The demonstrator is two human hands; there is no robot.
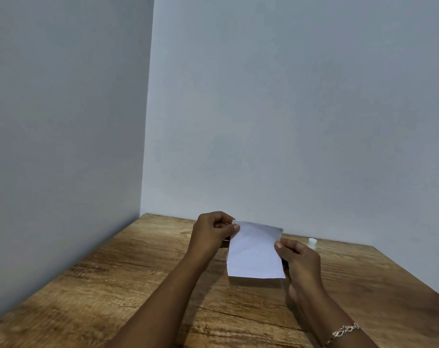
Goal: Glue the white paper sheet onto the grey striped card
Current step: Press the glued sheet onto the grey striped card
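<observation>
White paper (pixel 253 249) at lower centre, left hand (pixel 211 234) pinching its top corner, right hand (pixel 297 259) gripping its right edge, above wooden table (pixel 113 285).

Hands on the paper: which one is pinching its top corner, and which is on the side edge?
The left hand pinches the top left corner of the white paper sheet; the right hand, with the bracelet, grips the right side edge.

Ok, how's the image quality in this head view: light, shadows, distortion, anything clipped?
Head view: soft, even light, no glare; faint shadows under the white paper sheet and forearms on the table; wide-angle bending tilts the wall corner; both hands, left hand and right hand, sharp; an object at the right edge is clipped.
</observation>
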